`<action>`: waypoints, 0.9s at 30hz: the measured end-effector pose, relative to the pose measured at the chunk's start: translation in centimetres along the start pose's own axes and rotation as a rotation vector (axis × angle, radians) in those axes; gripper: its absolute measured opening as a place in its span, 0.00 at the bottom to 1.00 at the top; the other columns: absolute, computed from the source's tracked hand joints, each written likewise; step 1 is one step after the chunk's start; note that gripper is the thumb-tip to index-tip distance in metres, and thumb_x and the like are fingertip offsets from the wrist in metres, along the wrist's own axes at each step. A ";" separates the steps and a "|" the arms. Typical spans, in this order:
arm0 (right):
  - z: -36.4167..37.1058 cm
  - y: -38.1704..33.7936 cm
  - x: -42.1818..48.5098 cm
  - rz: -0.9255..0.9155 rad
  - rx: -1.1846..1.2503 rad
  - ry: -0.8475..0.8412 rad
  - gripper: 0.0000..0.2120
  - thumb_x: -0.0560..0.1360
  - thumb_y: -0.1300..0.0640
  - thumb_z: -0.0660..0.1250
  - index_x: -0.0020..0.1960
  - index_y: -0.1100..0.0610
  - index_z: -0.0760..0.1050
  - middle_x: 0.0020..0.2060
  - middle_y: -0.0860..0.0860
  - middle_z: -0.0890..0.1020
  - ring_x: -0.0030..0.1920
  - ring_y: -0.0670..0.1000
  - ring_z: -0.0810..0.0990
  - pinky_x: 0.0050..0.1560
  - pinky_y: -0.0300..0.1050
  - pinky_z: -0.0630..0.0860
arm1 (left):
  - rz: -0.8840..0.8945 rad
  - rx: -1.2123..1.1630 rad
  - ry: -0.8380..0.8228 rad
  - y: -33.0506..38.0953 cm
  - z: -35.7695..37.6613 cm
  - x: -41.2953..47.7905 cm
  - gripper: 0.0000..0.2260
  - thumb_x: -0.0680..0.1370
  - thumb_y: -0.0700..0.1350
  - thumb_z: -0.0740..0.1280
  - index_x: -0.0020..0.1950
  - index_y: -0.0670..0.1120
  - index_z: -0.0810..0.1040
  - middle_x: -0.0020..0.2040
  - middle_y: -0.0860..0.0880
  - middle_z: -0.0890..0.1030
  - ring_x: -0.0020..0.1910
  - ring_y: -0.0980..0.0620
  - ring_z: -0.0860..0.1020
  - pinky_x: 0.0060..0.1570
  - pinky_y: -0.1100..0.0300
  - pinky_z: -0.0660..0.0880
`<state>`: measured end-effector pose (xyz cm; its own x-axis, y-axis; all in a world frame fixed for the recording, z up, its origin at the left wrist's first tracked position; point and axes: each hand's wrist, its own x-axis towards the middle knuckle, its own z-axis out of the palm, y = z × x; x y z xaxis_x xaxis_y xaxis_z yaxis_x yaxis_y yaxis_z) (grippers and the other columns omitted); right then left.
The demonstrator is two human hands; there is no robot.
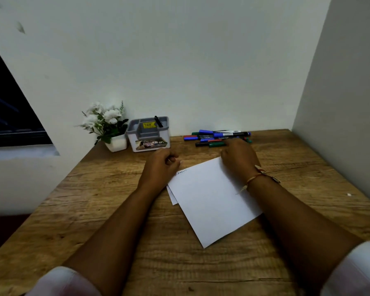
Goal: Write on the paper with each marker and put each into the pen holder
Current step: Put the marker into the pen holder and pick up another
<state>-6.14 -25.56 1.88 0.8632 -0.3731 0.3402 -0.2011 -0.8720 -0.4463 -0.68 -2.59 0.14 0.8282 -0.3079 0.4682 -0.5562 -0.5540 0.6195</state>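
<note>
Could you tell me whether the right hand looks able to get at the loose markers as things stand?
Probably yes. The right hand sits at the near edge of the loose markers, with nothing standing between them; the paper lies flat under the wrist.

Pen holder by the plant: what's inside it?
One black marker leans in the pen holder's back compartment. No others show above the rim; the walls hide the compartment bottoms and the marker's lower end.
</note>
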 end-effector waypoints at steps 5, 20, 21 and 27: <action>0.3 0.7 2.4 -0.020 -0.149 -0.112 0.14 0.79 0.62 0.62 0.61 0.60 0.81 0.60 0.60 0.82 0.62 0.62 0.79 0.58 0.50 0.76 | 0.011 -0.037 -0.014 -0.8 0.6 0.5 0.07 0.73 0.44 0.75 0.50 0.50 0.81 0.42 0.54 0.79 0.42 0.57 0.78 0.41 0.62 0.76; 0.2 -0.1 5.4 -0.127 -0.340 -0.201 0.15 0.78 0.53 0.70 0.62 0.57 0.82 0.57 0.59 0.81 0.59 0.60 0.78 0.55 0.49 0.75 | 0.020 -0.074 -0.028 -0.9 1.0 0.6 0.06 0.74 0.48 0.74 0.49 0.50 0.81 0.42 0.56 0.79 0.42 0.57 0.77 0.41 0.60 0.76; -0.1 -0.5 5.2 -0.160 -0.327 -0.179 0.14 0.79 0.53 0.70 0.62 0.58 0.82 0.57 0.59 0.81 0.59 0.60 0.78 0.55 0.49 0.75 | 0.018 -0.073 -0.024 -0.7 0.9 0.6 0.06 0.74 0.48 0.74 0.50 0.50 0.81 0.42 0.56 0.78 0.43 0.57 0.77 0.41 0.61 0.75; -2.8 -5.0 0.7 -0.425 -0.066 0.040 0.06 0.81 0.55 0.65 0.55 0.57 0.75 0.46 0.55 0.83 0.46 0.59 0.79 0.40 0.47 0.65 | -0.012 -0.214 0.022 1.1 0.3 0.3 0.19 0.77 0.58 0.67 0.65 0.52 0.74 0.48 0.59 0.77 0.46 0.64 0.76 0.39 0.72 0.68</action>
<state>-5.87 -22.33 6.71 0.8572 0.0132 0.5149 0.1385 -0.9688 -0.2058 -1.05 -3.51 0.77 0.8345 -0.2842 0.4721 -0.5501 -0.3799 0.7437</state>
